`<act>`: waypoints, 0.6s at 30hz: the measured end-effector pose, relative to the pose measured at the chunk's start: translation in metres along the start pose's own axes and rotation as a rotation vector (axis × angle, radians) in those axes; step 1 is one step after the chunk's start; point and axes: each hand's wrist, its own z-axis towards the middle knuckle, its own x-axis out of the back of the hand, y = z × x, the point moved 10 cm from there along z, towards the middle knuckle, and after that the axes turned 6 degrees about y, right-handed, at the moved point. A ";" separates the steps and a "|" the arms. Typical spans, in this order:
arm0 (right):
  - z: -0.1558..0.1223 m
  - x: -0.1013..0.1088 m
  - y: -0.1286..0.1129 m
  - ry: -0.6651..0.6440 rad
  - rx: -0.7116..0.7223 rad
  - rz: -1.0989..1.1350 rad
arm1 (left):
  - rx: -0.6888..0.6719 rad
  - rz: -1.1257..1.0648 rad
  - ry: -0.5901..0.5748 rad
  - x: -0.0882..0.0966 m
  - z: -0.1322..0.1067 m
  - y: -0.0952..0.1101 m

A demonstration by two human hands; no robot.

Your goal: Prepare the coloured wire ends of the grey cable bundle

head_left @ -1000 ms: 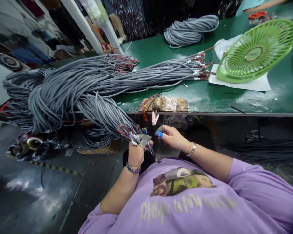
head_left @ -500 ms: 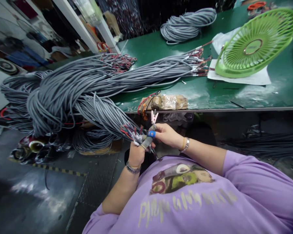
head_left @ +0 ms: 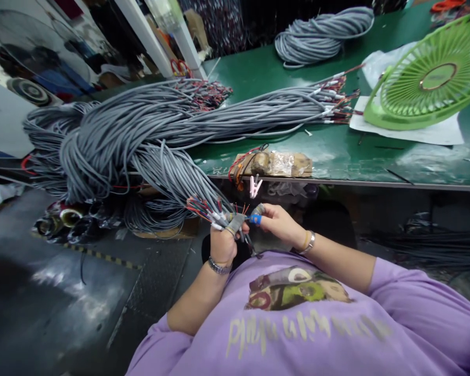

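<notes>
Head cam: where were the grey cables (head_left: 180, 172)?

– Hung off the green bench (head_left: 337, 156) down into the L hand (head_left: 224, 235), w/ coloured wire ends (head_left: 201, 205) fanned out beside it.

– Fingers?

– L ones wrapped tight round the cables, thumb on top. R hand (head_left: 278, 223) was just beside, thumb & forefinger close tog.; couldn't tell if they pinched a wire.

– Bench top?

– More cable across it, grey coil (head_left: 323, 36) at the back, green fan (head_left: 438, 77) on white paper (head_left: 442, 134), pink clip (head_left: 254, 188) by the front edge.

– Room?

– Dark, shiny floor (head_left: 62, 303) w/ yellow-black tape (head_left: 102, 255), white post (head_left: 180, 44) behind the bench pile.
</notes>
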 end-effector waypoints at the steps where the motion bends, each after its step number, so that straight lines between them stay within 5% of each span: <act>1: 0.002 0.002 -0.002 0.012 0.001 -0.004 | -0.001 0.008 -0.011 -0.001 0.000 0.000; 11: 0.018 -0.022 0.008 -0.092 -0.039 0.139 | -0.031 0.102 -0.069 -0.005 -0.002 -0.006; 18: 0.015 -0.007 0.011 0.053 -0.081 0.161 | -0.051 0.115 -0.085 -0.008 -0.002 -0.005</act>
